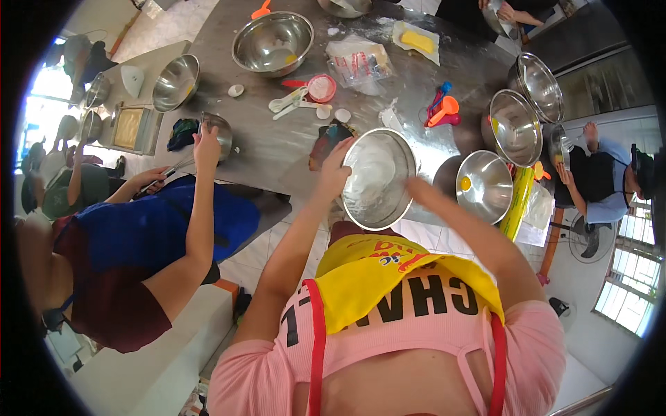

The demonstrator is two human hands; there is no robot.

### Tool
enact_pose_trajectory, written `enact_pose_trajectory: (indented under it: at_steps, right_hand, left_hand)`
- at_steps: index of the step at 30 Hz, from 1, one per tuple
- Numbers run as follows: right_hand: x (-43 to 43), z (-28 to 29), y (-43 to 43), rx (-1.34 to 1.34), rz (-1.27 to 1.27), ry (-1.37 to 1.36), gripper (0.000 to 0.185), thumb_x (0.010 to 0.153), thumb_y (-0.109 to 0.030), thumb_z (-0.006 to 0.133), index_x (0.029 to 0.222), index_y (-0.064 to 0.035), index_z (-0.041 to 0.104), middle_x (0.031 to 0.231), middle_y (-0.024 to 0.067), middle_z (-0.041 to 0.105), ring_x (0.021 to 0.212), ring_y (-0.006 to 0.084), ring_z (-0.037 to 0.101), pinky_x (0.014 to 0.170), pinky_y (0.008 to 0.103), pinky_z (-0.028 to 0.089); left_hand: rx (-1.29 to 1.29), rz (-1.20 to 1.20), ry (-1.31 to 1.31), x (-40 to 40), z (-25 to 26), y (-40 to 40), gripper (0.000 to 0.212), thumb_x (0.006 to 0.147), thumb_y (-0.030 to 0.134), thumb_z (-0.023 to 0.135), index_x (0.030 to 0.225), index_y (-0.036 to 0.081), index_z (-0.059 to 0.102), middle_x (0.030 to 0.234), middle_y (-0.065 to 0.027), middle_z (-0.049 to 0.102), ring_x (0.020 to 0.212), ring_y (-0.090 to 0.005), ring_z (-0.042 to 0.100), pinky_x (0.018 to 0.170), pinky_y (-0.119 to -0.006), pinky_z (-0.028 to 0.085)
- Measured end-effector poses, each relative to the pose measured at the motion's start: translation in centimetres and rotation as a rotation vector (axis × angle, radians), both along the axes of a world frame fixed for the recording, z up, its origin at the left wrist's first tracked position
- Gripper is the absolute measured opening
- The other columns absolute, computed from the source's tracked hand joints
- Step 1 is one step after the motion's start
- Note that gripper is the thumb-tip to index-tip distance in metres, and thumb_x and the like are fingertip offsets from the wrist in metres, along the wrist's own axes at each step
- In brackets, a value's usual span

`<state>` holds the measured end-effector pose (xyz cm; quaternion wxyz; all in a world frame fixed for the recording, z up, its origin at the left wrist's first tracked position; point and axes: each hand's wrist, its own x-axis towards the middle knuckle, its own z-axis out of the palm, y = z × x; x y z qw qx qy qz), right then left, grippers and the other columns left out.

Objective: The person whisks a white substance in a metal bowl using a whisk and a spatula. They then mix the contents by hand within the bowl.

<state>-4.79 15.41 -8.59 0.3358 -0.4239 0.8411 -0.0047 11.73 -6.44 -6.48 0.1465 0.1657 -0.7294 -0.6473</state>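
Note:
A round metal bowl [379,208] with a white, powdery-looking mass [372,166] inside is held up in front of me at the table's near edge, tipped so its inside faces me. My left hand [337,171] grips its left rim, thumb on the near side. At the right wall is my right hand [419,190], blurred; whether it touches the bowl or holds anything is unclear. Just behind lies a dark patterned cloth [325,145]. To the right stands a steel bowl [491,195] with an egg yolk [465,182] in it.
On the steel table [250,151] are a large mixing bowl [273,49], a pink cup of powder [321,87], a plastic bag [359,60], butter on paper [417,40], eggshells [342,115] and orange measuring cups [445,109]. A co-worker in a blue apron [140,229] holds a whisk at left.

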Motion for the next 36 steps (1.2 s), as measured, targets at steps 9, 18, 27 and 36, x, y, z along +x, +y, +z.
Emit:
enact_pose_trajectory:
  at_steps: [9,18,27,36]
  right_hand:
    - [8.3,-0.7,-2.1,-0.239,0.08,0.032,0.026,0.09,-0.017,0.046,0.108,-0.004,0.06,0.078,0.0227,0.065,0.07,0.0326,0.067,0.063,0.0446,0.054]
    - [2.0,-3.0,-1.4,-0.064,-0.154,0.073,0.031,0.089,-0.015,0.047,0.115,-0.001,0.055,0.082,0.021,0.066,0.076,0.0338,0.067,0.068,0.0471,0.053]
    - [3.4,0.1,0.5,-0.11,0.079,0.01,0.029,0.083,-0.007,0.046,0.107,0.0007,0.06,0.086,0.0238,0.066,0.082,0.0371,0.066,0.072,0.0469,0.053]
    - [2.4,2.9,0.1,-0.068,-0.198,0.142,0.035,0.082,-0.013,0.05,0.115,-0.0041,0.056,0.088,0.021,0.066,0.081,0.0375,0.065,0.071,0.0477,0.052]
  left_hand:
    - [-0.194,0.178,0.016,-0.8,1.1,4.3,0.075,0.06,-0.017,0.037,0.129,0.01,0.052,0.135,-0.0124,0.048,0.134,-0.0364,0.033,0.11,-0.04,0.026]
    - [-0.313,0.326,-0.034,-1.7,2.4,4.7,0.074,0.063,-0.017,0.033,0.128,0.01,0.053,0.135,-0.0135,0.048,0.134,-0.0333,0.034,0.109,-0.044,0.025]
    - [0.038,0.385,-0.063,-0.4,-0.5,3.1,0.073,0.062,-0.018,0.035,0.131,0.003,0.048,0.135,-0.0156,0.049,0.13,-0.0283,0.041,0.108,-0.033,0.029]
    - [1.052,-0.04,-0.641,6.1,-5.5,2.3,0.06,0.074,-0.003,0.049,0.131,0.013,0.041,0.126,-0.0178,0.048,0.1,-0.0294,0.06,0.086,-0.046,0.053]
